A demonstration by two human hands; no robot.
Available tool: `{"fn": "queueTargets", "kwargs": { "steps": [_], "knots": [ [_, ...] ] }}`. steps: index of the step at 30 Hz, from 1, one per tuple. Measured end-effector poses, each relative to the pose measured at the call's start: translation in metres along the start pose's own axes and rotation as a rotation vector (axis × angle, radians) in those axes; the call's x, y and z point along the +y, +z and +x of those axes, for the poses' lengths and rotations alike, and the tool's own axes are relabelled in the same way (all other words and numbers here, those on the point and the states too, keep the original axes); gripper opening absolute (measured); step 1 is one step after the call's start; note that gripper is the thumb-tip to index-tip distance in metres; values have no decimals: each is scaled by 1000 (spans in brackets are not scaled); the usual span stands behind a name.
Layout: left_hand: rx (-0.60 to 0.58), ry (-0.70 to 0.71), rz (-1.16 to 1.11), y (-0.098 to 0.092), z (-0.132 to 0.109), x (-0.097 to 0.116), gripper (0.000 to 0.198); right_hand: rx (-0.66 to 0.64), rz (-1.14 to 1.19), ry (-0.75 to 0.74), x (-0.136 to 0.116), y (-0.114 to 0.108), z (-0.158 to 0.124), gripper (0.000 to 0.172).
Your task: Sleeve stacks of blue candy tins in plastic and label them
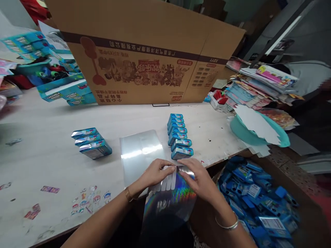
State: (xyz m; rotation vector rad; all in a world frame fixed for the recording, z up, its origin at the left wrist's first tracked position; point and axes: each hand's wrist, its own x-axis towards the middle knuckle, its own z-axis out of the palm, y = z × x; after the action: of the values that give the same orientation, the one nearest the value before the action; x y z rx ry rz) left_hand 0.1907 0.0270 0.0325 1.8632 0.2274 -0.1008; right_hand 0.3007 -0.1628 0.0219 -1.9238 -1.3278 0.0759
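A shiny rainbow-reflecting sheet (169, 210) with several pale strips (169, 182) along one side hangs over the table's front edge. My left hand (158, 172) pinches its upper edge at the strips, thumb on top. Curved over the upper right corner, my right hand (200, 179) grips the sheet between thumb and fingers. Just beyond my hands, a row of small blue boxes (182, 152) runs away from me. A silvery flat sheet (141, 146) lies left of that row. Farther left stand three blue boxes (95, 149) side by side.
A large cardboard carton (144, 44) stands across the table's back. At lower right, an open carton holds many blue boxes (258, 203). A turquoise basin (243, 132) and stacked papers (258, 86) sit at right. Loose stickers (90, 199) lie front left.
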Motion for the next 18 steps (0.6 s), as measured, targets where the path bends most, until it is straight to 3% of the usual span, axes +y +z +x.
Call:
{"fn": "queueTargets", "kwargs": {
  "steps": [3,8,13,18],
  "knots": [
    [-24,-24,-11,10,-6,4,39,6,-44,-3,-8,13,-15,20],
    [-6,-120,-48,21,-15,10,37,165,-24,-42,-14,24,-31,16],
    [-3,-168,-76,27,-19,17,35,335,-154,-190,-19,25,-41,23],
    [27,-151,-31,30,-21,24,35,362,-251,-281,-15,26,-47,31]
  ]
}}
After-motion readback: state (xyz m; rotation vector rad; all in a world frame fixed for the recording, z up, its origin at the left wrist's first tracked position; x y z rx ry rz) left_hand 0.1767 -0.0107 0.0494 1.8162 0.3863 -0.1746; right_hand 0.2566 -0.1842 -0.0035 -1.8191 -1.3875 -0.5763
